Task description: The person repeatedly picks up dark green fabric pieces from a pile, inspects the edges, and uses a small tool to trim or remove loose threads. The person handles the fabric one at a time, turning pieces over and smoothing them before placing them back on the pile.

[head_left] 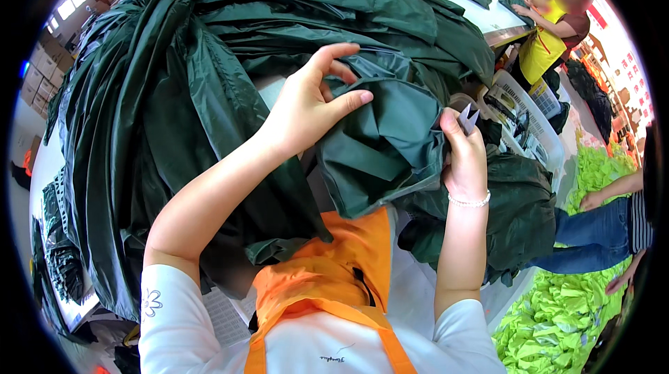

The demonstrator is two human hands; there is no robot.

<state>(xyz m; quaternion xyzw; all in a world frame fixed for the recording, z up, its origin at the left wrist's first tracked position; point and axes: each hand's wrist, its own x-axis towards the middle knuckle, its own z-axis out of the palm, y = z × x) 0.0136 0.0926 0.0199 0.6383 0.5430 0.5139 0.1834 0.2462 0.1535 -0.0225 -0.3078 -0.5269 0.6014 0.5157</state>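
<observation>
A dark green piece of coated fabric (390, 137) is spread between my two hands in front of my orange apron. On its upper left edge, my left hand (306, 106) grips with the thumb on top and the fingers curved behind. My right hand (465, 158) is closed at the right edge of the cloth, thumb pressed against it. Metal blades of thread snips (468, 118) poke up from that same hand; their handles are hidden in the palm. A white beaded bracelet (469, 200) circles my right wrist.
A large heap of dark green fabric (146, 116) drapes over the white table (498, 19) ahead and left. At right stand a white plastic basket (550, 144) and bright green fabric piles (550, 318). One person in a yellow apron (542, 50) works beyond; another in jeans (592, 238) stands right.
</observation>
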